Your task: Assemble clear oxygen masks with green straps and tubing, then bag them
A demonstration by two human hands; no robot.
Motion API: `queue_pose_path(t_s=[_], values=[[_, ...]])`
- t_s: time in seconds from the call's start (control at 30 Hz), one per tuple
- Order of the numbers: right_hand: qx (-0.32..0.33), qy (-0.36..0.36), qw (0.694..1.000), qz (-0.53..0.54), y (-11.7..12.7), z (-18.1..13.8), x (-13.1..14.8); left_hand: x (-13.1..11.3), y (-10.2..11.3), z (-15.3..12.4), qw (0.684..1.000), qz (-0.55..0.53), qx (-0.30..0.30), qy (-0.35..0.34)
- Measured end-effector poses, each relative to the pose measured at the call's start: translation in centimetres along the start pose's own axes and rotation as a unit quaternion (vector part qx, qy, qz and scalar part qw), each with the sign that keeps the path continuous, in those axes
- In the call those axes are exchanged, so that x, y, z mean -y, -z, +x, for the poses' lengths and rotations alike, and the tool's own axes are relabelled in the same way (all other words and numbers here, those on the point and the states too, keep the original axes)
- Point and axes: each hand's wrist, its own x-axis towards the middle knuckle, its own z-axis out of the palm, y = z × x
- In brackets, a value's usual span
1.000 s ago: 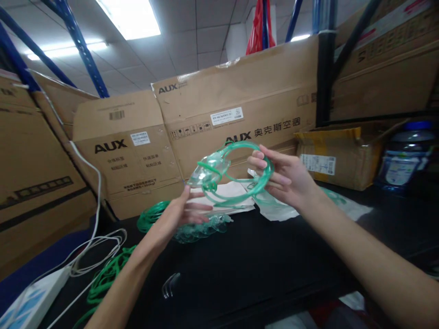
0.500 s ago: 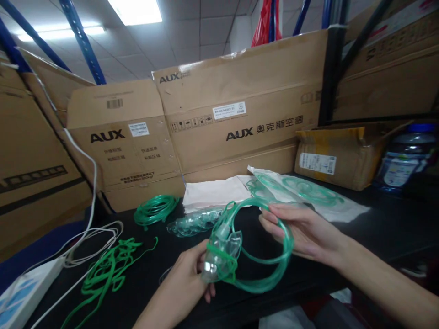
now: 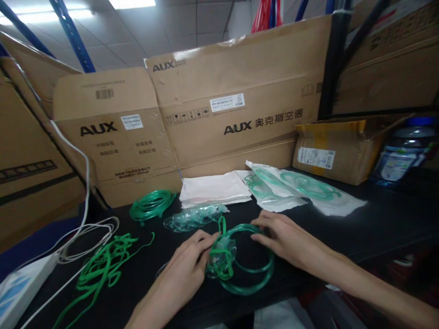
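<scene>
A clear mask with a green strap (image 3: 221, 258) and its coiled green tubing (image 3: 252, 278) lie on the black table (image 3: 377, 219). My left hand (image 3: 187, 267) pinches the mask at its left side. My right hand (image 3: 283, 237) rests on the coil's upper right, fingers curled over the tube. Just beyond lies another clear mask (image 3: 194, 215).
A coil of green tubing (image 3: 151, 204), a loose pile of green straps (image 3: 103, 267), white cables (image 3: 85, 233) and a power strip (image 3: 20, 285) sit at the left. White paper (image 3: 214, 187) and sealed bags (image 3: 298, 187) lie behind. Cardboard boxes (image 3: 236, 96) wall the back; a jar (image 3: 401, 151) stands at right.
Both hands have brought the mask and tubing down from in front of the boxes to the table surface. The view has tilted downward.
</scene>
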Motion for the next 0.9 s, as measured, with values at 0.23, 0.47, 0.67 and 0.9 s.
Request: queue_pose_path(t_s=[0.23, 0.47, 0.67, 0.9], values=[[-0.056, 0.052, 0.99, -0.12, -0.6, -1.1, 1.0, 1.0, 0.8, 1.7, 1.0, 0.02, 0.016, -0.006], [-0.021, 0.154, 0.98, -0.123, 0.3, 0.5, 2.0, 0.7, 0.7, 2.1, 0.996, 0.021, -0.01, 0.089], [0.013, 0.201, 0.963, -0.179, -1.7, 2.0, 2.1, 0.2, 0.9, 1.9, 0.993, -0.042, -0.045, 0.099], [-0.025, 0.199, 0.973, -0.117, -2.4, 1.7, 2.4, -1.5, 1.6, 0.6, 0.988, -0.07, -0.137, 0.033]])
